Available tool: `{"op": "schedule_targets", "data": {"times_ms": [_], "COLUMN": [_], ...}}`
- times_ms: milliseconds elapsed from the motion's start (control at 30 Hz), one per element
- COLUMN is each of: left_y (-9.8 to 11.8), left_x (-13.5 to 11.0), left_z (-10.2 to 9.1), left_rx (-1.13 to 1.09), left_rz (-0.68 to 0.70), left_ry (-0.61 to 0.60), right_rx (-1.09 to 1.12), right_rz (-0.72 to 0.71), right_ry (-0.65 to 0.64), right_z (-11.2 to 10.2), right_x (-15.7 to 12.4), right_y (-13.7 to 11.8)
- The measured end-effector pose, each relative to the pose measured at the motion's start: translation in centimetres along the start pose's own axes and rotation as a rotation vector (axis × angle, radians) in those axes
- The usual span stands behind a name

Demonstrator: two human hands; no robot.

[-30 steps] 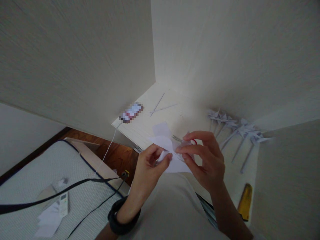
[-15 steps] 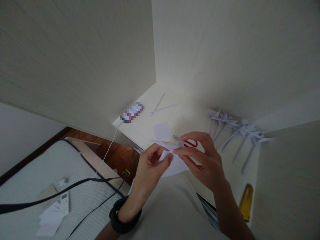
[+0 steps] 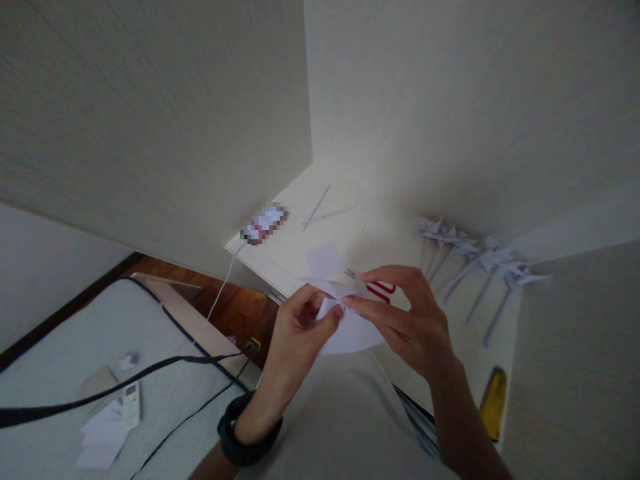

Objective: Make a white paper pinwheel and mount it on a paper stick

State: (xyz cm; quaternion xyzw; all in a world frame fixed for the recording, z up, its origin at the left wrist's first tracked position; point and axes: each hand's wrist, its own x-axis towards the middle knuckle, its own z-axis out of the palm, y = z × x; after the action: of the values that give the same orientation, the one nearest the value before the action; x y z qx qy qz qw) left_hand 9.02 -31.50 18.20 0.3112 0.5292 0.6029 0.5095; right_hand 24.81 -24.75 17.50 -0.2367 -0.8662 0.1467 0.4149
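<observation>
A partly folded sheet of white paper point(image 3: 350, 335) is held between my two hands, close to my body. My left hand point(image 3: 305, 327) pinches it from the left, with the thumb near its centre. From the right, my right hand point(image 3: 413, 320) has its fingertips closed on the same paper, the index finger at the middle. Red-handled scissors point(image 3: 383, 288) lie on the white surface just behind my right fingers, partly hidden. Beyond my left fingers lies a flat square of white paper point(image 3: 325, 259).
Several paper pinwheels on sticks point(image 3: 470, 250) lie at the right. Two thin paper sticks point(image 3: 327, 215) rest at the back, near a phone point(image 3: 264, 223) on a white cable. A yellow object point(image 3: 493, 403) is at the right edge. A remote control point(image 3: 131, 403) lies on the mattress point(image 3: 165, 373).
My right fingertips have shifted slightly on the folded paper, and its lower flap spreads a little further right. The other things stay where they were.
</observation>
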Motion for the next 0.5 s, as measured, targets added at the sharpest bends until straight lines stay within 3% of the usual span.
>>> {"op": "schedule_targets", "data": {"times_ms": [300, 500], "left_y": [0.3, 0.2], "left_x": [0.0, -0.2], "left_z": [0.3, 0.4], "left_rx": [0.016, 0.193], "left_rz": [0.017, 0.077], "left_ry": [0.001, 0.043], "right_rx": [0.044, 0.115], "right_rz": [-0.028, 0.118], "right_ry": [-0.042, 0.014], "right_z": [-0.1, 0.7], "right_x": [-0.3, 0.1], "right_y": [0.2, -0.7]}}
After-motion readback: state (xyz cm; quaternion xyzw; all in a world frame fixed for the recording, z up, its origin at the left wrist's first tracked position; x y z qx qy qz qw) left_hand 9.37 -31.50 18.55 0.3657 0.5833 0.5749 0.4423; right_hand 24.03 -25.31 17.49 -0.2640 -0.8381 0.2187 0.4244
